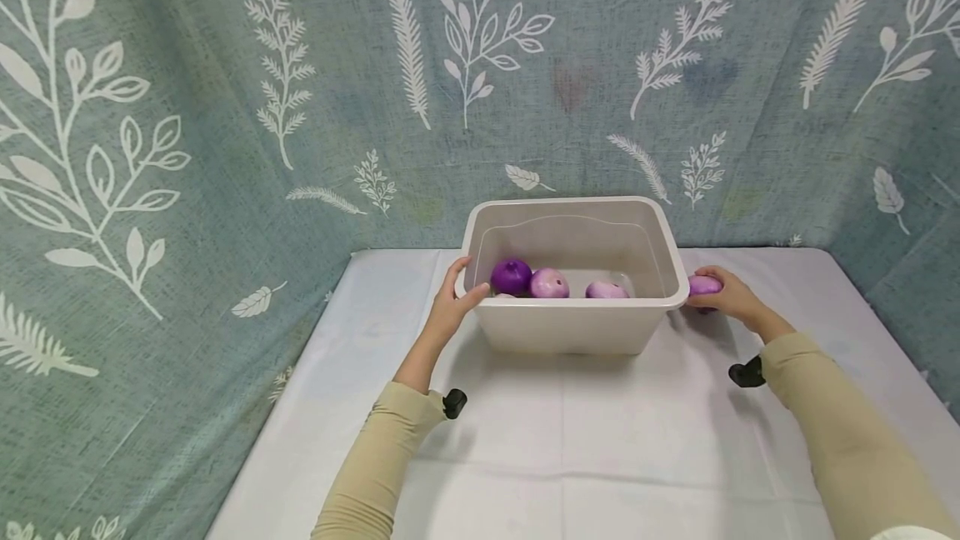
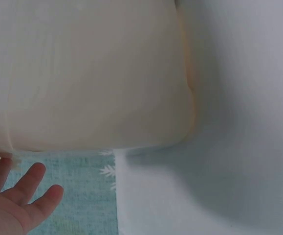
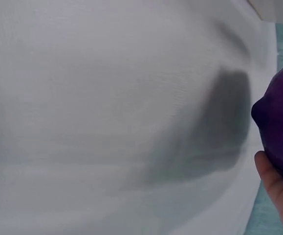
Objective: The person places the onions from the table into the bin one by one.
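A pale grey plastic bin (image 1: 562, 327) stands on the table, with several purple and pinkish toy-like onions inside; the darkest onion (image 1: 512, 277) lies by the left wall next to a pinker onion (image 1: 550, 283). At the bin's left front corner, my left hand (image 1: 452, 307) touches the rim with thumb and fingers spread. The left wrist view shows some of that hand's fingers (image 2: 31, 183) fairly straight, beside the bin wall (image 2: 92, 83). Just outside the right rim, my right hand (image 1: 731, 300) grips another purple onion (image 3: 280, 117), whose pointed tip shows in the right wrist view.
A white cloth (image 1: 562, 457) covers the table. Behind it and along both sides hangs a green-blue curtain (image 1: 337, 82) with white leaf prints. Small black devices sit at both wrists, one at the left cuff (image 1: 454, 403) and one at the right cuff (image 1: 747, 372).
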{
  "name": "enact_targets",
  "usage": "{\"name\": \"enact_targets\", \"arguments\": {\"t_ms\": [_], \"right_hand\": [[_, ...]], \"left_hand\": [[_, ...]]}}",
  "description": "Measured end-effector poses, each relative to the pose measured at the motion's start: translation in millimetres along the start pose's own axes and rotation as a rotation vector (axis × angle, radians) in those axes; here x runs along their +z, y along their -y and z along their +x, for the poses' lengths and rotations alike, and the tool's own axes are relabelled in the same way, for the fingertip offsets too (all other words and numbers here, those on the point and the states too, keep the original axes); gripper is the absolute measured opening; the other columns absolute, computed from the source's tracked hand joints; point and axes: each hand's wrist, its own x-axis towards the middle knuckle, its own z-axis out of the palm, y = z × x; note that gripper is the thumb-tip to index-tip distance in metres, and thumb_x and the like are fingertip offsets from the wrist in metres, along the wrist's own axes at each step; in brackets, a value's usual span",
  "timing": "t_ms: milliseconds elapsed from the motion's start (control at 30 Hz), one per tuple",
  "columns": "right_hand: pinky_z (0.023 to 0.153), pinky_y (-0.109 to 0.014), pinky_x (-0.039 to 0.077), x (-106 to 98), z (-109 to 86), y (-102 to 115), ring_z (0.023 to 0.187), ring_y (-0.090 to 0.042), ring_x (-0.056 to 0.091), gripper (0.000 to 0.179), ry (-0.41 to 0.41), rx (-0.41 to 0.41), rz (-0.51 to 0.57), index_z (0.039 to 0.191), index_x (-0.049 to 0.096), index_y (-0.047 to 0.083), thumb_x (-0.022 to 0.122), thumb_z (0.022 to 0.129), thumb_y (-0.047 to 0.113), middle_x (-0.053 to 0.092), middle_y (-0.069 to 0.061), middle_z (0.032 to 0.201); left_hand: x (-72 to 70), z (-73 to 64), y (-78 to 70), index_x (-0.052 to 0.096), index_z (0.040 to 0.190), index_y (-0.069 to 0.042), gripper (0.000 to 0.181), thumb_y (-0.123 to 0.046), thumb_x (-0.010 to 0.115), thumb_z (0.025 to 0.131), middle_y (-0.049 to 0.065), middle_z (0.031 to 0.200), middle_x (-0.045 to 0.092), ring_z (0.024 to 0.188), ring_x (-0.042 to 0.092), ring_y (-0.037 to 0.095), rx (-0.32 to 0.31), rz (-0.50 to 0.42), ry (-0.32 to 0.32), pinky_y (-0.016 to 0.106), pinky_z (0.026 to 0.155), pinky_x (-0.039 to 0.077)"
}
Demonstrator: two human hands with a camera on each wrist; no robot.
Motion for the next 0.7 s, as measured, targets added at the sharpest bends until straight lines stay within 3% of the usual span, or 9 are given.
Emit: {"name": "enact_targets", "arguments": {"t_ms": [133, 433, 700], "right_hand": [[0.084, -0.035, 0.041, -5.5, -2.6, 8.1, 0.11, -0.038, 0.04, 0.067, 0.015, 0.014, 0.037, 0.132, 0.027, -0.006, 0.064, 0.085, 0.025, 0.036, -0.03, 0.127], [0.091, -0.047, 0.038, -21.6, -10.3, 31.1, 0.115, -0.039, 0.037, 0.069, 0.035, 0.02, 0.051, 0.137, 0.022, -0.003, 0.06, 0.087, 0.027, 0.032, -0.029, 0.132], [0.096, -0.056, 0.033, -39.0, -17.4, 53.7, 0.119, -0.045, 0.031, 0.072, 0.04, 0.035, 0.053, 0.139, 0.017, -0.002, 0.058, 0.089, 0.031, 0.025, -0.032, 0.136]], "left_hand": [[0.6, -8.0, -12.4, 0.025, 0.143, -0.01, 0.066, -0.025, 0.058, 0.088, 0.012, 0.15, 0.019, 0.138, 0.014, 0.033, 0.009, 0.011, 0.006, 0.053, 0.106, 0.023], [0.8, -8.4, -13.9, 0.025, 0.143, -0.011, 0.066, -0.027, 0.058, 0.088, 0.012, 0.15, 0.02, 0.137, 0.017, 0.034, 0.003, 0.016, 0.006, 0.054, 0.105, 0.025], [3.0, 8.0, 17.9, 0.03, 0.141, -0.019, 0.065, -0.032, 0.06, 0.086, 0.005, 0.148, 0.025, 0.137, 0.019, 0.029, 0.032, 0.032, -0.046, 0.053, 0.105, 0.026]]}}
